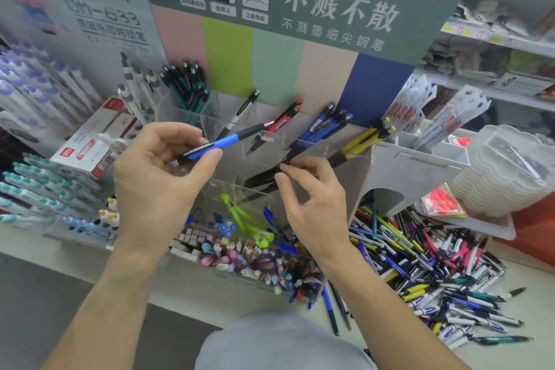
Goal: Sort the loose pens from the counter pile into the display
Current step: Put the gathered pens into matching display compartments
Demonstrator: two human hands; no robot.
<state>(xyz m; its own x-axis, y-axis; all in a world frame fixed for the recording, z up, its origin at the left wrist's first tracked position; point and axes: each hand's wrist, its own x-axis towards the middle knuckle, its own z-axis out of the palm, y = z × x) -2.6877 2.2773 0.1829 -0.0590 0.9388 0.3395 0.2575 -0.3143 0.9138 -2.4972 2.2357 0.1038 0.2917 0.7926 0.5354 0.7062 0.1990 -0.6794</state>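
your left hand (156, 171) has a pinch grip on a blue pen (219, 143), thumb under the barrel, fingers curled over the top. pen lies tilted, tip end up and right toward the display (354, 165), clicker end down-left by your palm. it sits in the air in front of the clear compartments, not in any of them.

your right hand (312, 204) has thumb and forefinger closed on the ends of a bunch of black pens (264, 179) that lie slanted in a middle compartment of the display. other fingers of that hand loosely curled.

the two hands are near each other, left one higher and further left; blue pen and black pens don't touch.

back row of the display, left to right: dark green pens (187, 85), one black-and-white pen (240, 114), red pens (285, 117), blue pens (326, 123), yellow pens (365, 138). lower front compartment holds green pens (243, 219) and a few blue ones.

loose pen pile (432, 267) is on the tabletop (528, 309) to your right, below and right of the right hand, well apart from both grips. mixed colours, tangled.

left side: racks of white and teal pens (39, 189), a red and white box (93, 138).
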